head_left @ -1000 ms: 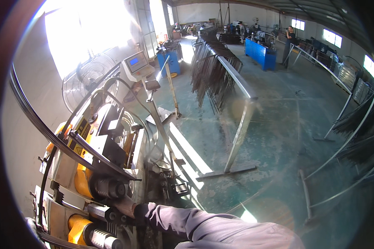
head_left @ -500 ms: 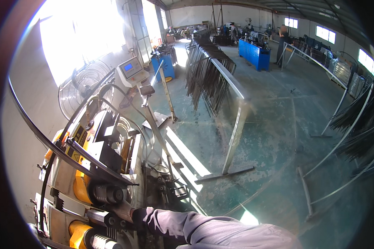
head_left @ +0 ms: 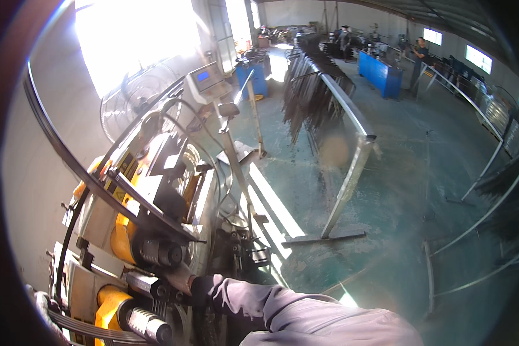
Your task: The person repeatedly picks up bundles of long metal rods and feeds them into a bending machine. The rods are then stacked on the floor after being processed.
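Now my right hand [head_left: 181,278] still rests on the yellow machine [head_left: 121,230], beside the dark roller [head_left: 158,252], just like a moment ago; I cannot tell if its grip is closed. My view has swung a little, nothing else moved. A long curved bar [head_left: 98,179] crosses the machine. A rack of bent rods [head_left: 311,98] stands behind.

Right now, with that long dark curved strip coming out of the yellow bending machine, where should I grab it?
Probably grip the curved strip on its bare span above the yellow machine, from the open left side. Lower down it runs between the rollers, beside the right hand.
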### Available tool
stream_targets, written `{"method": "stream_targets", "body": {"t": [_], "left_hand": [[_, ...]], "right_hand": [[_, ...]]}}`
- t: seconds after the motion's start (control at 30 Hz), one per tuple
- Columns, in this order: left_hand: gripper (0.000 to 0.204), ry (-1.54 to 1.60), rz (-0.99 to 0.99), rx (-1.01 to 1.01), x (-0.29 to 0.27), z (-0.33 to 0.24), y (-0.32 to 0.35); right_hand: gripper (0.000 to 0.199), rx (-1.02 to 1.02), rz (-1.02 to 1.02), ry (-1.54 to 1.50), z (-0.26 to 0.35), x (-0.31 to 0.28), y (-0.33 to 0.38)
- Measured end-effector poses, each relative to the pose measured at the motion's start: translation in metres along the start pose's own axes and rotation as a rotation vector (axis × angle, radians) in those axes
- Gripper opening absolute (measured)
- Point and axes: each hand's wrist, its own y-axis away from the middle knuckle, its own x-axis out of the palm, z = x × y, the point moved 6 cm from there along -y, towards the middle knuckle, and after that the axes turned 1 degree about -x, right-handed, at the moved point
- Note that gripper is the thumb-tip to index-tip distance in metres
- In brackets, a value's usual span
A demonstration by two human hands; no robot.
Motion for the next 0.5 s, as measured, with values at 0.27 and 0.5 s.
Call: {"method": "stream_targets", "body": {"t": [0.27, 0.5], "left_hand": [[0.03, -0.339, -0.034, 0.151, -0.039, -0.007, 0.02], [0.04, -0.34, -0.037, 0.063, -0.029, -0.013, 0.028]], "right_hand": [[0.025, -0.388, 0.242, 0.777, -0.026, -0.003, 0.007], [0.023, -0.54, 0.207, 0.975, -0.026, 0.002, 0.01]]}}
